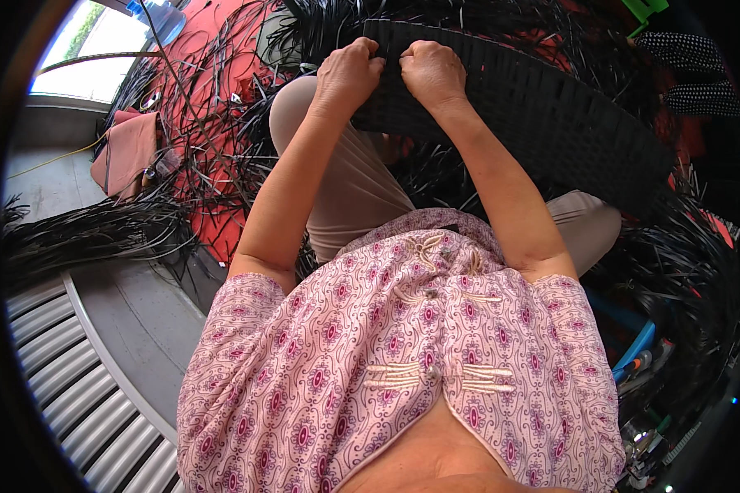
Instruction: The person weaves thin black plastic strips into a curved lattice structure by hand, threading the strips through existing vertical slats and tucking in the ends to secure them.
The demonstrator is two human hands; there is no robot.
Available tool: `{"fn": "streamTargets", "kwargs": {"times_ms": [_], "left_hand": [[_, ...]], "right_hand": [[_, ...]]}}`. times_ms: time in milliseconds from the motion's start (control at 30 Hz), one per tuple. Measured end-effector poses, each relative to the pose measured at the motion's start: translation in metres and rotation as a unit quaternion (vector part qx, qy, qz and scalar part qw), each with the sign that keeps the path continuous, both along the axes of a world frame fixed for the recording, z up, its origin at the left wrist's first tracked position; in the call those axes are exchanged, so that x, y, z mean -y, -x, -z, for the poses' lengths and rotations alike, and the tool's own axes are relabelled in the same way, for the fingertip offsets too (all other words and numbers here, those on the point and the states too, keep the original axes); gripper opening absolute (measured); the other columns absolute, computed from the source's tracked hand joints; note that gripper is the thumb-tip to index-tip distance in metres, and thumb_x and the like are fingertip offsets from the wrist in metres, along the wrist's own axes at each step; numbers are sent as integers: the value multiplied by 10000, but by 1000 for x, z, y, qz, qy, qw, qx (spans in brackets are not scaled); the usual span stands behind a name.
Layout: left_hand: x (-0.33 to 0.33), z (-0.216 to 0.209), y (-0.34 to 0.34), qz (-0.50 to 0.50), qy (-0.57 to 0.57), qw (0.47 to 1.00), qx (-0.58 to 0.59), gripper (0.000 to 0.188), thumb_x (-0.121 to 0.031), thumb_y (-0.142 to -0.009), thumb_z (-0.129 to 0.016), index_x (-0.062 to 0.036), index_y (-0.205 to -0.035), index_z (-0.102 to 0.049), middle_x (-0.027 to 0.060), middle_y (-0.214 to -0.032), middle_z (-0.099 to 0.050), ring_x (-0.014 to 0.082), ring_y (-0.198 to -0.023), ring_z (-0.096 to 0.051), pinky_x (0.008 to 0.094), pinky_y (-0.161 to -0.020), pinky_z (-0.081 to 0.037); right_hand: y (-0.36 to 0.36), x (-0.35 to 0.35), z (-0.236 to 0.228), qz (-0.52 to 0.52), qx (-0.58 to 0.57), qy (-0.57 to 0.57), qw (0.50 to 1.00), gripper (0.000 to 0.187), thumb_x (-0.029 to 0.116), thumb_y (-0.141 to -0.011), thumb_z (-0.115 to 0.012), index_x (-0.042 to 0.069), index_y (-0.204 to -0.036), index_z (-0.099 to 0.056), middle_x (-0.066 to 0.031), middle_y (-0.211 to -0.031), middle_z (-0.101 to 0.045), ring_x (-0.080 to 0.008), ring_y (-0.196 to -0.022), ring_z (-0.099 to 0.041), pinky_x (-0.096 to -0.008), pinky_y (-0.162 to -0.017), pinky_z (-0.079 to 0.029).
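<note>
Black woven panel (526,107); hands (436,76) @ L end.

A red floor covering (219,237) spreads beneath the work area, strewn with loose, tangled black strips (201,115), piled thickly toward the right. At its left edge lies a folded salmon-pink cloth (131,152). A long, thick bundle of black strips (99,234) stretches across the left side, partly over a flat grey surface (144,308). A clear blue water jug (166,22) sits near the red covering's far left edge.
</note>
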State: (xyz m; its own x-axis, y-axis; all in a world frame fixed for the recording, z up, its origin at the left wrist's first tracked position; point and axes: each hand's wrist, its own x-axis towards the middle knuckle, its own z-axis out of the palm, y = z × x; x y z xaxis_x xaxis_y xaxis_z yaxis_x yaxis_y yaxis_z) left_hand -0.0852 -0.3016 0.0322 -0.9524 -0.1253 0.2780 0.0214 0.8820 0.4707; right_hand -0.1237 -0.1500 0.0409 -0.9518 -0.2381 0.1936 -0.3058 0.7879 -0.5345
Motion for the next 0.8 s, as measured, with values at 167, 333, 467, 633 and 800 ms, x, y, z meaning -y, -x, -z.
{"fn": "streamTargets", "kwargs": {"times_ms": [167,333,467,633,800], "left_hand": [[11,6,7,-23,-282,955,90,257,-184,-849,-736,-11,-1035,-696,94,-743,-712,141,-608,-676,272,-590,-540],[21,9,10,-5,-430,893,132,158,-153,-860,-747,-29,-951,-708,37,-702,-680,92,-575,-610,222,-544,-495],[30,-5,3,8,-463,878,122,106,-132,-879,-733,-41,-928,-706,18,-733,-669,81,-622,-610,222,-577,-493],[69,-3,-3,4,-441,896,56,62,-153,-931,-676,-94,-948,-665,-12,-843,-682,56,-720,-618,207,-630,-438],[118,5,-4,-63,-488,870,27,93,-109,-923,-675,-43,-982,-649,36,-844,-686,90,-679,-633,228,-631,-523]], "right_hand": [[-6,5,-9,7,-21,-25,999,184,186,-862,-621,48,-781,-711,-200,-819,-713,-371,-821,-715,-444,-748,-581],[-17,7,-10,-14,-68,-60,996,128,166,-848,-660,45,-887,-669,-180,-789,-714,-349,-795,-722,-437,-720,-583],[-23,10,-12,-46,-125,-72,989,335,234,-832,-754,66,-1086,-614,-137,-821,-717,-320,-771,-719,-417,-715,-570],[-29,1,-5,-138,-221,-26,965,469,260,-785,-792,83,-1176,-602,-82,-1016,-665,-263,-940,-655,-393,-855,-499],[-36,-18,14,-163,-255,30,953,617,278,-748,-809,100,-1283,-557,-76,-1237,-540,-260,-1152,-525,-398,-944,-428]]}}
